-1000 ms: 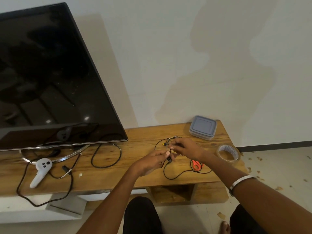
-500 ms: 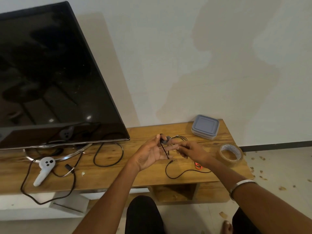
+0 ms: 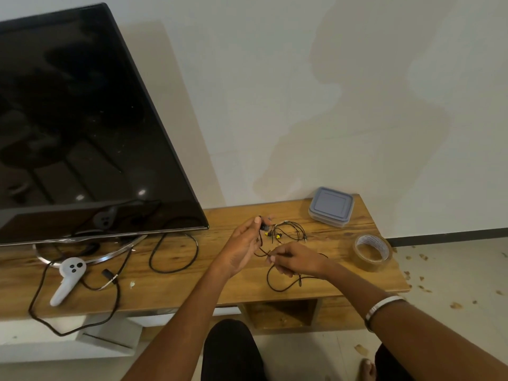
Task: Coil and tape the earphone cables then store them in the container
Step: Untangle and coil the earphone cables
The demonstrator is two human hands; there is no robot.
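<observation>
Black earphone cable (image 3: pixel 277 284) pinched by both hands' fingers (image 3: pixel 270 258).

Room backdrop with wooden bench

A blotchy pale wall (image 3: pixel 330 92) is being fronted by a wooden bench (image 3: pixel 220 287); debris is being scattered over the floor (image 3: pixel 453 273).

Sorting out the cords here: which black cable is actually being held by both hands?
The thin earphone cable, pinched by the left hand and right hand; the thicker black cable near the TV lies untouched.

no readable text; the tape roll (image 3: pixel 372 252) print is too blurred.
</observation>
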